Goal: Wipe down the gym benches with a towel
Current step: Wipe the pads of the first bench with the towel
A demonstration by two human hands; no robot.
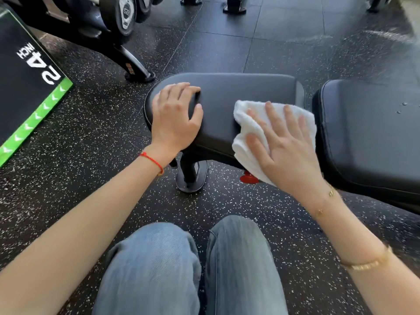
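Your knees in pale blue jeans [188, 269] fill the bottom centre of the frame, above a black rubber floor [91, 137] flecked with white. From the lower corners your two bare forearms reach up toward the middle of the picture.

Your right hand [286, 153], right of centre, lies flat on a folded white towel [245, 123], its fingers [270, 114] straight and spread, pressing the cloth onto the near right part of the dark padded seat pad [238, 94] (part of the towel hangs over the pad's near edge). Gold bracelets [363, 262] circle that wrist and forearm.

Your left hand [175, 119], left of centre, rests on the rounded left end of the same pad, fingers [181, 87] loosely curved over its edge and the thumb lying on top; a red string bracelet [152, 160] sits at the wrist.

Under the pad a black post and foot [192, 176] meet the floor, with a red knob [248, 178] just beside the towel's hanging corner. At the right edge of the frame the bench's second, larger pad [368, 133] carries a few water droplets [402, 108].

At the far left stands a black box with a green border [29, 87], marked "24 INCH". Along the top left, a rack of dumbbells [122, 12] stands on angled black legs.
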